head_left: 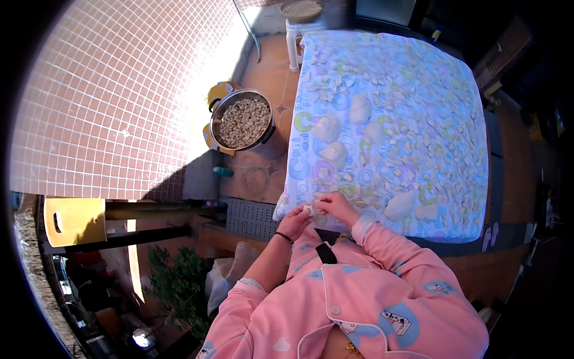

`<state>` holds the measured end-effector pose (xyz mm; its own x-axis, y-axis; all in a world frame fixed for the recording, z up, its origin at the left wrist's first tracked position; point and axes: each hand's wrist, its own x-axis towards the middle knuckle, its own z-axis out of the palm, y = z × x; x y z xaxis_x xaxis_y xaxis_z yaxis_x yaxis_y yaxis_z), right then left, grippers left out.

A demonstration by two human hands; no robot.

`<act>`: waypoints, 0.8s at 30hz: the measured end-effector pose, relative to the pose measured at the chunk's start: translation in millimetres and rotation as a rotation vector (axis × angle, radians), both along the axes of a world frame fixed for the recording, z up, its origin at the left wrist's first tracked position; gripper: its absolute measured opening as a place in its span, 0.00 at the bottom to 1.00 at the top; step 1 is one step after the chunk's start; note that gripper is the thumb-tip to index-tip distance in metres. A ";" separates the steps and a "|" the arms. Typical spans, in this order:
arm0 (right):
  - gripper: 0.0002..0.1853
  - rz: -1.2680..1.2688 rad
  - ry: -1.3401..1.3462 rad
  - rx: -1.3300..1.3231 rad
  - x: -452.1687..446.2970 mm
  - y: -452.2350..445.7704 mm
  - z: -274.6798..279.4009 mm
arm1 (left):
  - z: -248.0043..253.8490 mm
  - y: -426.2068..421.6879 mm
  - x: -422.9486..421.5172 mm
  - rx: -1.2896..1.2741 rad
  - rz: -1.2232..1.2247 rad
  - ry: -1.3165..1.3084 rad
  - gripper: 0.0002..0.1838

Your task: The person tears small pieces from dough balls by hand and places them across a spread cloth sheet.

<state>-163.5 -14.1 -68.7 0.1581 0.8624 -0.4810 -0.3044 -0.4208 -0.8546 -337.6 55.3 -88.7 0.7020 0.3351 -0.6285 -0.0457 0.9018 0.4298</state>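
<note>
The left hand [294,222] pinches a small pale piece [309,209] between thumb and fingers, just off the near left corner of the cloth; it seems to serve as the steady hold. The right hand [336,206] meets it from the other side, fingertips drawn together at the piece; whether they grip it too, I cannot tell. Both hands sit close to the body, probably to keep such small work in easy sight and reach.

Beyond them spreads the printed cloth [301,179], strewn with pale bits [442,143], thickest to the right, apparently laid apart so that few overlap. Larger pale lumps [360,109] stand mostly on the left half, with another [399,206] near, right of the hands.

Left of the cloth, a pot [274,146] full of pale chunks [244,122] stands apart from it, perhaps for easy reach. Far left, a shallow basket [302,11] rests on a white stool [293,46], raised off the floor.
</note>
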 end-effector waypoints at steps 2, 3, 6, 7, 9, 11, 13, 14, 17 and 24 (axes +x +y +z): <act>0.10 0.064 -0.336 0.055 -3.0 12.7 4.2 | -6.1 1.3 -2.9 0.050 0.108 0.100 0.13; 0.10 0.123 -0.672 0.112 -4.5 20.1 8.4 | -6.9 2.3 -3.7 0.047 0.112 0.101 0.13; 0.12 0.059 -1.090 0.375 -14.2 40.3 -10.6 | -7.8 8.4 -6.3 0.079 0.122 0.158 0.13; 0.12 0.063 -1.087 0.378 -13.7 44.4 -17.3 | -7.9 9.5 -6.2 0.071 0.128 0.146 0.13; 0.13 0.259 -1.148 0.253 -10.1 49.8 -20.7 | -6.9 12.0 -6.1 0.063 0.139 0.133 0.13; 0.12 0.225 -1.158 0.304 -8.7 48.8 -15.0 | -4.7 14.0 -5.4 0.047 0.127 0.120 0.12; 0.12 0.195 -1.170 0.352 -7.7 44.0 -4.4 | -2.0 14.0 -4.2 0.058 0.138 0.119 0.12; 0.11 0.150 -1.026 0.291 -9.5 38.6 -0.4 | -1.3 13.6 -4.0 0.070 0.145 0.124 0.12; 0.10 0.161 -0.640 0.128 -14.9 22.1 -2.4 | -5.8 14.7 -6.6 0.062 0.075 0.063 0.11; 0.10 0.117 -0.046 -0.048 -17.4 7.9 8.5 | 3.8 6.8 -8.5 -0.021 0.027 0.030 0.10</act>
